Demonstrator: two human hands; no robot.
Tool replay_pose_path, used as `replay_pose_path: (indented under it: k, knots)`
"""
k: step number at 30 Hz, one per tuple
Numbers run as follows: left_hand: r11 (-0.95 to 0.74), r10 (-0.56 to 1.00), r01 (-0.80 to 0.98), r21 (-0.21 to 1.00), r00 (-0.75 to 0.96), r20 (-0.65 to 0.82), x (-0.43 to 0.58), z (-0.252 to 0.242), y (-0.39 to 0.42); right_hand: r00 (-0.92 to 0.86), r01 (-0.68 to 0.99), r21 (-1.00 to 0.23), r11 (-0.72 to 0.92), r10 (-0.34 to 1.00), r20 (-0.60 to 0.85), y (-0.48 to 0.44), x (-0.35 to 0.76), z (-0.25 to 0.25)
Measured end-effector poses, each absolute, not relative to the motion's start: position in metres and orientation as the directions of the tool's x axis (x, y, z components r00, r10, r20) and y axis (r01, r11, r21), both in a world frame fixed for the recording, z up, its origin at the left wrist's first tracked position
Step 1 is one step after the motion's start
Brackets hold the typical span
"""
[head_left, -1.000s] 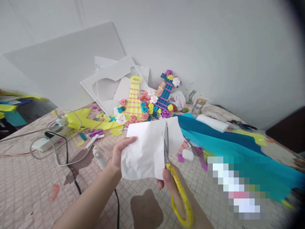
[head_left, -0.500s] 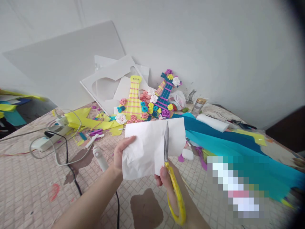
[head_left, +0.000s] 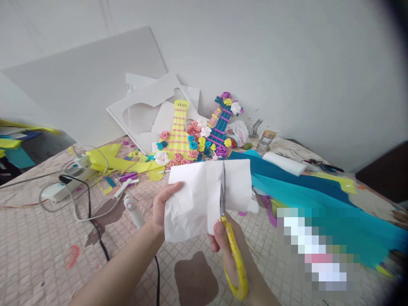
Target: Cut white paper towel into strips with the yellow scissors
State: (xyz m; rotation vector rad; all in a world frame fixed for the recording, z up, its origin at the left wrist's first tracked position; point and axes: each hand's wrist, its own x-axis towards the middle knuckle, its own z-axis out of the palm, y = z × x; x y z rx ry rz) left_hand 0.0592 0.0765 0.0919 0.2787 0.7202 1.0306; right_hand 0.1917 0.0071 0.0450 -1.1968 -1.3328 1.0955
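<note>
My left hand is closed on the left edge of a white sheet of paper, thumb in front and fingers behind. A pair of scissors with yellow handles is in my right hand, blades pointing away from me. The blades lie across the right part of the sheet, with a cut line running along them toward the far edge. Beyond the paper stand a yellow paper guitar and a dark blue paper guitar, both trimmed with paper flowers.
On the left lie a power strip with loose cables, a white glue gun and yellow paper scraps. To the right are teal crepe paper, a white roll and a jar. White boards lean on the wall.
The sheet has shifted very slightly, its right part moving a little to the right and down. Both hands keep their grips, and the scissors stay almost in place.
</note>
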Motion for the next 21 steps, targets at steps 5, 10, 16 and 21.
replay_pose_path:
  k: [5,10,16,21]
  knots:
    - [0.517,0.852,-0.688,0.509,0.360,-0.379,0.0580,0.0890,0.0777,0.028,0.111,-0.990,0.087,0.996,0.090,0.0089,0.1907,0.0421]
    - [0.503,0.864,-0.692,0.518,0.380,-0.330,0.0565,0.0857,0.0781,0.025,0.088,-0.992,0.085,0.996,0.088,0.0092,0.1909,0.0407]
    - [0.535,0.843,-0.671,0.513,0.381,-0.381,0.0558,0.0849,0.0783,0.034,0.081,-0.994,0.071,0.997,0.074,0.0093,0.1911,0.0396]
    - [0.539,0.838,-0.691,0.482,0.381,-0.390,0.0561,0.0874,0.0786,0.037,0.070,-0.995,0.076,0.996,0.079,0.0092,0.1909,0.0394]
